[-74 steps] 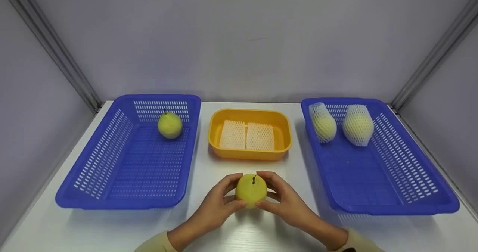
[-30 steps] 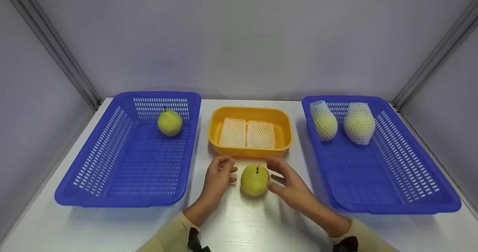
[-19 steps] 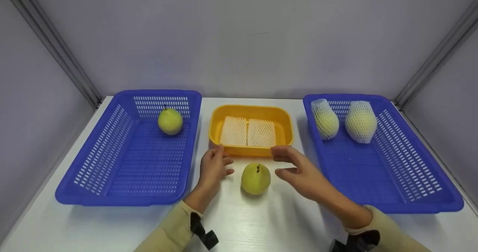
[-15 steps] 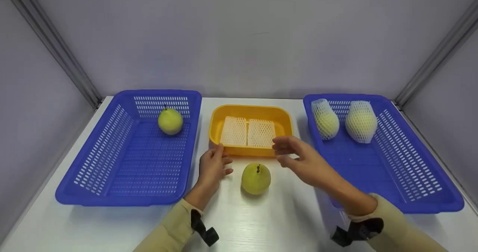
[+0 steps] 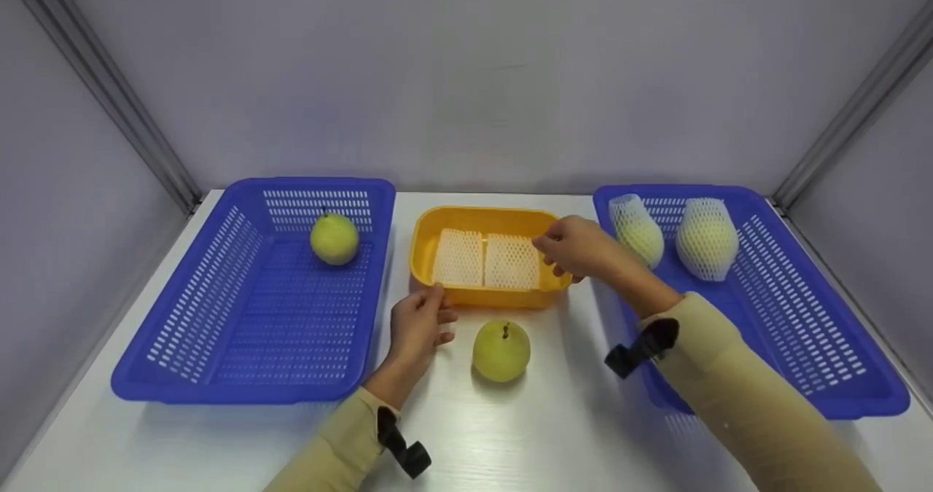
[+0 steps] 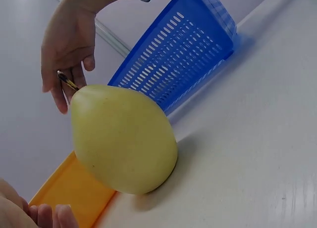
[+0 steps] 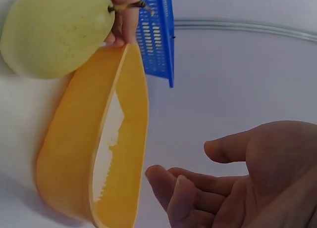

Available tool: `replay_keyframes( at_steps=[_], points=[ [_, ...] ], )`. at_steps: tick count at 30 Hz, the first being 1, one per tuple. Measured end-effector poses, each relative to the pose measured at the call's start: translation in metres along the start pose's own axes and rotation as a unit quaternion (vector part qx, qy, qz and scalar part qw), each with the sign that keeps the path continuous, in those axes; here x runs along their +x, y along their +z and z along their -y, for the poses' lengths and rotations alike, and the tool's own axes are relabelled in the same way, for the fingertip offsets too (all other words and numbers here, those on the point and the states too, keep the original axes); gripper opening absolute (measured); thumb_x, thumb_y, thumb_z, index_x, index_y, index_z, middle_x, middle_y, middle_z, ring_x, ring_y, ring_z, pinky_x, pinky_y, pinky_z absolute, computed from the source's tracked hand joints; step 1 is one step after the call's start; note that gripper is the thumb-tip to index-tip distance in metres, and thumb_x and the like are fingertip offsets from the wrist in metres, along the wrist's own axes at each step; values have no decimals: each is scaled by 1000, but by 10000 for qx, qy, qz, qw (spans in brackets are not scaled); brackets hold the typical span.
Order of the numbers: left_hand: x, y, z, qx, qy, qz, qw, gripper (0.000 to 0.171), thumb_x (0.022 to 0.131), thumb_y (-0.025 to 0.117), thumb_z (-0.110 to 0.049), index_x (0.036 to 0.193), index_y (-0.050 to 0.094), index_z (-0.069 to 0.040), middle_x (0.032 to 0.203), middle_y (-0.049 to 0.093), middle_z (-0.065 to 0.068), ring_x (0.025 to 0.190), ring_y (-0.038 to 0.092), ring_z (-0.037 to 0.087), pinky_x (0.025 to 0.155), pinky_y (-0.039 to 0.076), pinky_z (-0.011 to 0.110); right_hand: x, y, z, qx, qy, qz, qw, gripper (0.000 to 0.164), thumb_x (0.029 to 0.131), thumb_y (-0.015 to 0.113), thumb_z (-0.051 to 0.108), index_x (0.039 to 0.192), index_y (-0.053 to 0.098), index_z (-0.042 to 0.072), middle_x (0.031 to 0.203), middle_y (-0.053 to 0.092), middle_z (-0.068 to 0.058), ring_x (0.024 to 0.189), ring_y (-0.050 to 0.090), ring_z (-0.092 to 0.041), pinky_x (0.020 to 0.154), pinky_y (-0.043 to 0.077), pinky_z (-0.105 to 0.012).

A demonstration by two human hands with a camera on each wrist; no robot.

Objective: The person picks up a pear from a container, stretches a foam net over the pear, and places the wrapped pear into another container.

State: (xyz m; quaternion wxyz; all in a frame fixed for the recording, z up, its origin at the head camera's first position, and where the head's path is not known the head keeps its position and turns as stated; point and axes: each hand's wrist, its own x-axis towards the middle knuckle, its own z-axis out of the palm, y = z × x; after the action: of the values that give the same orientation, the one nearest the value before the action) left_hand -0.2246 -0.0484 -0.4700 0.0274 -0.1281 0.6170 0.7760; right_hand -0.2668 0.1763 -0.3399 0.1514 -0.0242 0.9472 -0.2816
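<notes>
A yellow-green pear (image 5: pixel 501 352) with a dark stem stands upright on the white table between my forearms, touched by neither hand. Behind it, an orange plastic tub (image 5: pixel 503 299) contains two flat white foam fruit nets (image 5: pixel 458 259), side by side. My left hand (image 5: pixel 414 326) has its index fingertip at the tub's front left corner, the other fingers loosely extended. Over the tub's right end hovers my right hand (image 5: pixel 577 248), close to the right-hand net. The right wrist view shows that hand (image 7: pixel 213 188) holding nothing, thumb apart from bent fingers.
On the left, a blue basket (image 5: pixel 240 391) holds one bare pear (image 5: pixel 334 239). The blue basket (image 5: pixel 773 407) on the right has two net-wrapped pears (image 5: pixel 707 240) at its back; my right forearm crosses its near left edge. Grey walls enclose the table (image 5: pixel 466 448).
Both hands have let go of the pear, leaving it standing on the table. The left hand moved to the tub's front left corner; the right rose forward over the tub's right end.
</notes>
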Motion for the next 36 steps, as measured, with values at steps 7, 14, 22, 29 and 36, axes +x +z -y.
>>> replay_keyframes(
  at_steps=[7, 14, 22, 29, 36],
  points=[
    [2, 5, -1, 189, 62, -135, 9997, 30, 106, 56, -23, 102, 69, 4, 91, 70, 10, 70, 66, 13, 47, 51, 20, 39, 19, -4, -732, 602, 119, 9954, 33, 106, 50, 24, 80, 57, 4, 60, 55, -4, 48, 50, -12, 44, 43, -22],
    [3, 7, -1, 311, 62, -161, 9994, 29, 106, 57, -22, 100, 69, 3, 92, 71, 12, 71, 66, 13, 47, 51, 21, 50, 31, -6, -1039, 888, 189, 9904, 28, 104, 53, 24, 88, 61, 3, 71, 51, -5, 62, 50, -17, 55, 43, -26],
    [2, 9, 0, 427, 115, -236, 9987, 28, 106, 58, -22, 99, 70, 2, 91, 71, 10, 71, 67, 14, 47, 51, 22, 49, 45, -3, -1404, 1095, 243, 9837, 33, 103, 56, 32, 99, 68, 1, 81, 57, -8, 71, 54, -19, 64, 44, -28],
    [1, 11, 0, 587, 71, -238, 9980, 28, 106, 58, -24, 98, 71, 0, 88, 71, 9, 72, 67, 14, 48, 52, 22, 53, 52, -4, -2401, 1121, 231, 9640, 44, 101, 56, 45, 96, 72, 4, 83, 60, -7, 78, 55, -21, 75, 44, -33],
    [0, 10, 1, 542, 211, -187, 9981, 28, 106, 58, -21, 98, 70, 2, 90, 71, 10, 71, 68, 14, 46, 50, 21, 59, 52, -9, -2482, 899, -73, 9645, 28, 93, 65, 27, 99, 70, 0, 89, 61, -11, 83, 57, -25, 82, 53, -39]
  ],
)
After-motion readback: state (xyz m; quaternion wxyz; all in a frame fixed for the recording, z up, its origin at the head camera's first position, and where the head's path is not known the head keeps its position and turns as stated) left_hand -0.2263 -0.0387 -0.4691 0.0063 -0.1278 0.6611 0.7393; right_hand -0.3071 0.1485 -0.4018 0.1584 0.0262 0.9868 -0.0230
